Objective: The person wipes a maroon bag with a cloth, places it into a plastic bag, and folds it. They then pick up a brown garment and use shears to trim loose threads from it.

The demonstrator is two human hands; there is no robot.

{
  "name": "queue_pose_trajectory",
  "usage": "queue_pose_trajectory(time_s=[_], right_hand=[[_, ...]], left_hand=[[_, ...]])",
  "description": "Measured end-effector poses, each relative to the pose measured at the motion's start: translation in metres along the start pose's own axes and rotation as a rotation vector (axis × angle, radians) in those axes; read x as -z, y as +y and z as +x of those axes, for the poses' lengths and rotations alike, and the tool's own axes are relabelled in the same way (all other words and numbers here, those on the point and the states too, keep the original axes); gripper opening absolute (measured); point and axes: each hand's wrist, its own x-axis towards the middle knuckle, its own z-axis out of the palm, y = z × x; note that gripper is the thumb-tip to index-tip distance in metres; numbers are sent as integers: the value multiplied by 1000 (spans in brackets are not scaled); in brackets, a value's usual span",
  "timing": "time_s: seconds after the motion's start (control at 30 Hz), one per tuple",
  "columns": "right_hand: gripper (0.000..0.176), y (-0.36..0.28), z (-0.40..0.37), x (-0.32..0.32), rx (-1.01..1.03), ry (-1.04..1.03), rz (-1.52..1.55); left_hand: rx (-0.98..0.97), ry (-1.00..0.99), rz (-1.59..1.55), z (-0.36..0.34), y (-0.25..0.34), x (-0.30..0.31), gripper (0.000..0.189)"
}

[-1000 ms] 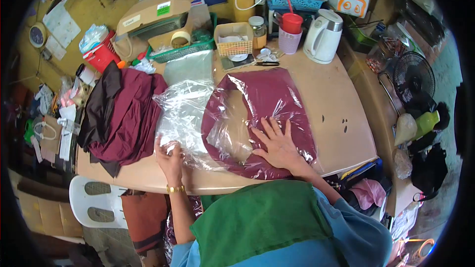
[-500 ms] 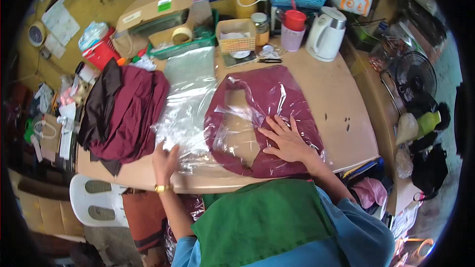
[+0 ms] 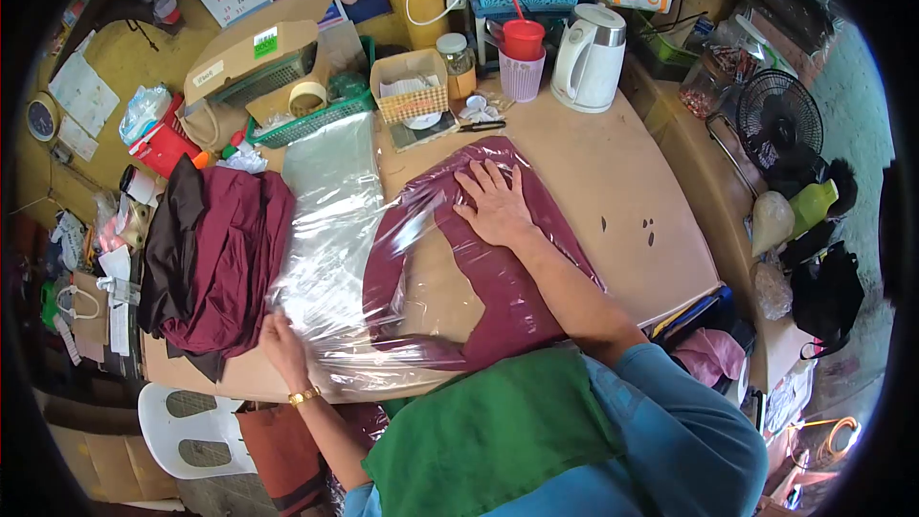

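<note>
A curved maroon fabric piece [image 3: 517,302] lies on the table [image 3: 632,201] inside clear plastic. My right hand [image 3: 496,203] rests flat on its upper part, fingers spread. At the lower left of the plastic, my left hand [image 3: 282,345] has its fingers closed on the film edge, with a gold watch on the wrist. A stack of clear plastic bags [image 3: 330,182] lies left of the maroon piece, partly under stretched film. Further left is a heap of maroon and dark cloth [image 3: 235,249].
Along the back stand a green basket [image 3: 316,124], a small woven basket [image 3: 412,101], a jar [image 3: 457,67], a red cup [image 3: 523,38] and a white kettle [image 3: 589,62]. A fan [image 3: 780,120] is at the right, a white chair [image 3: 191,431] at the lower left.
My right hand has moved up the maroon piece. My left hand has moved left and down, its fingers now closed, and the film is stretched toward it. The view has shifted.
</note>
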Motion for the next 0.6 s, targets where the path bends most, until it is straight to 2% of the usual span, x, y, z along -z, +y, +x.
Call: queue_pose_trajectory(time_s=[0.07,0.13,0.17,0.2,0.27,0.3,0.33,0.4,0.43,0.47,0.5,0.53,0.57,0.6], right_hand=[[64,4,4,0,-8,-35,38],[66,6,10,2,-20,-109,93],[64,9,8,9,50,-55,79],[64,18,4,20,38,-59,83],[59,26,-9,90,-121,-163,573],[56,32,-27,106,-199,-23,488],[53,41,-51,114,-273,114,398],[51,72,-97,96,-273,305,202],[52,55,-119,100,-289,317,188],[53,36,-140,103,-303,329,174],[53,25,-159,94,-301,328,169],[55,17,-179,80,-153,213,0],[57,15,-190,70,-10,97,-167],[57,21,-191,66,-21,94,-172]], left_hand=[[33,12,-43,0,-11,10,42],[110,-92,-91,3,-9,14,42],[41,-106,21,7,-16,16,47],[42,-118,26,4,-24,22,47],[358,-137,1,-7,13,28,63],[324,-227,72,-12,6,39,77],[332,-234,72,-14,-4,46,77],[264,-242,87,-18,-25,44,78],[83,-58,24,-26,-24,25,63],[86,-57,18,-25,-21,21,63],[99,-151,30,-25,-18,19,53],[110,-249,45,-26,-15,18,47],[109,-257,45,-27,-12,17,47],[159,-233,-13,-29,-8,15,44]])
